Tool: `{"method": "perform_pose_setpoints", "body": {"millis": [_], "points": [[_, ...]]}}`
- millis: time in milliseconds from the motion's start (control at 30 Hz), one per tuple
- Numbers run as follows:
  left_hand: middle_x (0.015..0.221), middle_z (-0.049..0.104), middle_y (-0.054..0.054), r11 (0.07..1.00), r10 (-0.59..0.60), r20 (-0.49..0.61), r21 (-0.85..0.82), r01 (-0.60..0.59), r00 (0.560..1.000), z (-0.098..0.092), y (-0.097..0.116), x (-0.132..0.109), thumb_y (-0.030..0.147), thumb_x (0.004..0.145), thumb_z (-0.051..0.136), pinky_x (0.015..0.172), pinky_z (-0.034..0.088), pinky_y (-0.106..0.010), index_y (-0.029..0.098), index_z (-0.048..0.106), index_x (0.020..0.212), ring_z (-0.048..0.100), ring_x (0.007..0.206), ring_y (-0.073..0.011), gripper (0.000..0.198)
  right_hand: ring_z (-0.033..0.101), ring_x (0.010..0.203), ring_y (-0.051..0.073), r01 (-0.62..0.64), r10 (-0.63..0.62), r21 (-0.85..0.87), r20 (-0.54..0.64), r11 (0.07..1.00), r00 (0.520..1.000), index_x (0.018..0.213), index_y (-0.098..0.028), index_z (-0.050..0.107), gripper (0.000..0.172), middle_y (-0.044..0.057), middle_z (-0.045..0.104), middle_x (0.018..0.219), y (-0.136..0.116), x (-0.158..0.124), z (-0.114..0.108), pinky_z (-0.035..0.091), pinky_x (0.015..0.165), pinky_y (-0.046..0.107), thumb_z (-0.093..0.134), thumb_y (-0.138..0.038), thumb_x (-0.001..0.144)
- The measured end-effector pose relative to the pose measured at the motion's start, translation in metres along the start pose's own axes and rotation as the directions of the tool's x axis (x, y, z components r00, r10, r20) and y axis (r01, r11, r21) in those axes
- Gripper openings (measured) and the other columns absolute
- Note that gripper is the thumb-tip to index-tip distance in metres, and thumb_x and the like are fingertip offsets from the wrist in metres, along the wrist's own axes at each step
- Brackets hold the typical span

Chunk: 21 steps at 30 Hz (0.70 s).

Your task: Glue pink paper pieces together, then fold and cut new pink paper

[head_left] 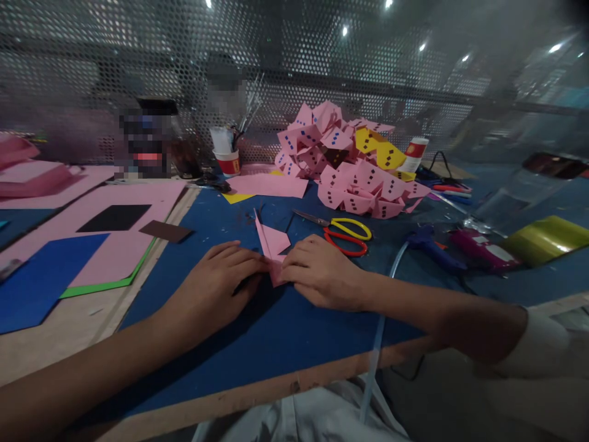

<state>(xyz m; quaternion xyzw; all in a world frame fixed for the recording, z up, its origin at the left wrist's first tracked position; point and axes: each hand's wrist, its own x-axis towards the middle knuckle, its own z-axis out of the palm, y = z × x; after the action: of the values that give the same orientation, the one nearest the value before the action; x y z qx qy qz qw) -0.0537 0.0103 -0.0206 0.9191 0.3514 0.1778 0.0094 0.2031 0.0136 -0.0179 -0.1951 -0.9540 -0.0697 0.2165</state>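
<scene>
Between my two hands is a folded piece of pink paper, its pointed end turned away from me over the blue tabletop. My left hand closes its fingertips on the paper's left edge. From the other side, my right hand grips the lower right part with bent fingers, which hide some of the fold. Just beyond my right hand lie scissors with one yellow and one red handle loop.
Behind stands a heap of pink paper shapes with dark squares. Glue guns lie at right, one trailing a clear glue stick over the table edge. At left are pink sheets and a blue sheet. A paper cup holds tools.
</scene>
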Motion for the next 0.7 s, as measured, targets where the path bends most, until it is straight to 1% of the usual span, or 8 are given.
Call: {"method": "perform_pose_setpoints", "body": {"millis": [100, 200, 333, 433, 500, 567, 633, 700], "points": [[0.118, 0.079, -0.004, 1.0, 0.002, 0.006, -0.006, -0.002, 1.0, 0.001, -0.001, -0.001, 0.017, 0.099, 0.053, 0.117, 0.038, -0.05, 0.026, 0.072, 0.113, 0.07, 0.11, -0.024, 0.024, 0.06, 0.102, 0.022, 0.019, -0.02, 0.045, 0.02, 0.999, 1.0, 0.112, -0.019, 0.071, 0.022, 0.006, 0.075, 0.111, 0.0, 0.0, 0.0, 0.039, 0.089, 0.039, 0.056, -0.011, 0.098], [0.116, 0.078, -0.002, 1.0, -0.007, 0.006, -0.031, 0.007, 1.0, 0.002, -0.001, -0.001, 0.02, 0.099, 0.056, 0.116, 0.037, -0.05, 0.027, 0.07, 0.111, 0.069, 0.109, -0.0242, 0.02, 0.06, 0.1, 0.022, 0.018, -0.02, 0.052, 0.034, 0.998, 0.999, 0.107, -0.018, 0.072, 0.02, 0.006, 0.076, 0.11, -0.002, 0.002, -0.001, 0.038, 0.087, 0.039, 0.057, -0.01, 0.097], [0.115, 0.074, -0.003, 0.991, -0.069, -0.001, -0.119, 0.069, 0.998, 0.004, 0.002, 0.002, 0.029, 0.097, 0.063, 0.102, 0.045, -0.047, 0.026, 0.068, 0.11, 0.066, 0.108, -0.0256, 0.014, 0.061, 0.101, 0.023, -0.019, 0.014, 0.079, 0.06, 0.997, 0.998, 0.101, -0.017, 0.072, 0.019, 0.008, 0.076, 0.107, -0.006, 0.005, -0.001, 0.038, 0.087, 0.04, 0.056, -0.01, 0.096], [0.111, 0.072, -0.003, 0.979, -0.142, -0.012, -0.149, 0.139, 0.99, 0.006, 0.005, 0.005, 0.035, 0.097, 0.063, 0.094, 0.046, -0.044, 0.026, 0.067, 0.103, 0.063, 0.106, -0.027, 0.011, 0.063, 0.105, 0.022, -0.156, 0.148, 0.213, 0.051, 0.965, 0.988, 0.099, -0.018, 0.071, 0.019, 0.007, 0.075, 0.107, -0.009, 0.007, 0.002, 0.04, 0.089, 0.037, 0.057, -0.008, 0.092], [0.11, 0.07, -0.002, 0.974, -0.163, -0.013, -0.161, 0.159, 0.987, 0.008, 0.005, 0.008, 0.035, 0.097, 0.063, 0.094, 0.044, -0.044, 0.026, 0.067, 0.1, 0.061, 0.107, -0.0275, 0.01, 0.064, 0.104, 0.02, -0.264, 0.261, 0.306, 0.052, 0.915, 0.964, 0.096, -0.019, 0.069, 0.018, 0.004, 0.073, 0.105, -0.011, 0.008, 0.005, 0.041, 0.089, 0.035, 0.058, -0.007, 0.09], [0.111, 0.07, -0.002, 0.971, -0.167, -0.014, -0.178, 0.162, 0.986, 0.008, 0.005, 0.009, 0.034, 0.095, 0.064, 0.096, 0.043, -0.044, 0.026, 0.067, 0.099, 0.06, 0.109, -0.0274, 0.009, 0.064, 0.1, 0.019, -0.344, 0.345, 0.361, 0.064, 0.867, 0.936, 0.096, -0.019, 0.068, 0.015, 0.003, 0.072, 0.102, -0.011, 0.009, 0.008, 0.042, 0.087, 0.033, 0.06, -0.009, 0.088], [0.11, 0.069, -0.002, 0.968, -0.171, -0.016, -0.188, 0.165, 0.985, 0.009, 0.004, 0.01, 0.033, 0.094, 0.064, 0.096, 0.043, -0.043, 0.026, 0.066, 0.099, 0.059, 0.108, -0.0271, 0.009, 0.063, 0.094, 0.018, -0.394, 0.397, 0.392, 0.076, 0.831, 0.915, 0.097, -0.019, 0.066, 0.013, 0.003, 0.07, 0.1, -0.011, 0.01, 0.01, 0.042, 0.084, 0.032, 0.062, -0.011, 0.087], [0.109, 0.068, -0.002, 0.968, -0.176, -0.017, -0.186, 0.17, 0.984, 0.009, 0.005, 0.011, 0.033, 0.094, 0.064, 0.096, 0.043, -0.043, 0.025, 0.065, 0.099, 0.059, 0.107, -0.0272, 0.009, 0.061, 0.09, 0.018, -0.417, 0.423, 0.404, 0.081, 0.814, 0.903, 0.097, -0.019, 0.065, 0.013, 0.003, 0.069, 0.098, -0.011, 0.011, 0.011, 0.043, 0.082, 0.032, 0.064, -0.012, 0.086]]}}
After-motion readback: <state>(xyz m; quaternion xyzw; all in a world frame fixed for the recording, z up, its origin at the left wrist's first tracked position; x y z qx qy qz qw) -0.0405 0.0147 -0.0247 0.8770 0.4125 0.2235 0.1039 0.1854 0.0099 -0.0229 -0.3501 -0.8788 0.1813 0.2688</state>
